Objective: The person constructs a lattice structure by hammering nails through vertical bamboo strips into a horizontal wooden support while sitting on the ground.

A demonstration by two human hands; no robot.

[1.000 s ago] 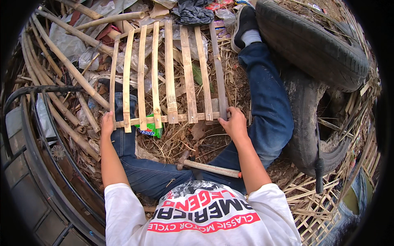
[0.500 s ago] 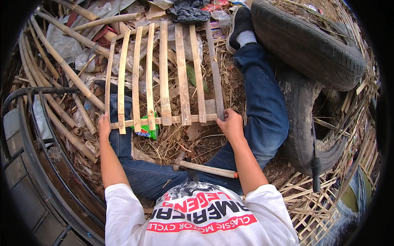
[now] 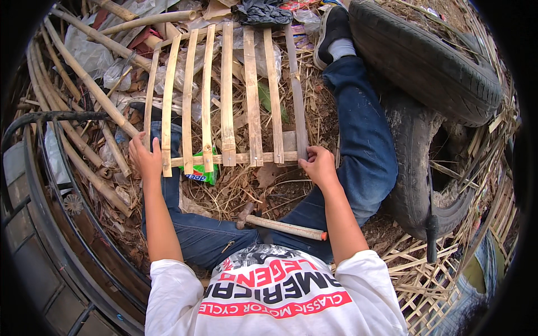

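A bamboo slat frame point(image 3: 228, 106) lies in front of me between my legs, its several upright strips fixed across a thin crossbar point(image 3: 246, 158) at the near side. My left hand point(image 3: 147, 159) closes around the lower end of the leftmost strip, thumb on one side and fingers on the other. At the opposite corner, my right hand point(image 3: 319, 167) pinches the foot of the grey outer strip point(image 3: 296, 89) near the crossbar's end. A hammer point(image 3: 286, 228) with a pale, orange-tipped handle rests across my lap, its head to the left.
Two worn tires point(image 3: 426, 61) sit at the right, past my right leg. Bamboo poles point(image 3: 89, 78) and plastic scraps spread on the left, beside a black metal-framed chair point(image 3: 33, 190). A green packet point(image 3: 203, 171) lies under the crossbar. Woven bamboo lattice point(image 3: 420, 285) is at lower right.
My left hand has moved up onto the end of the leftmost strip. The frame's near edge has shifted slightly up and to the right; my right hand keeps its corner.
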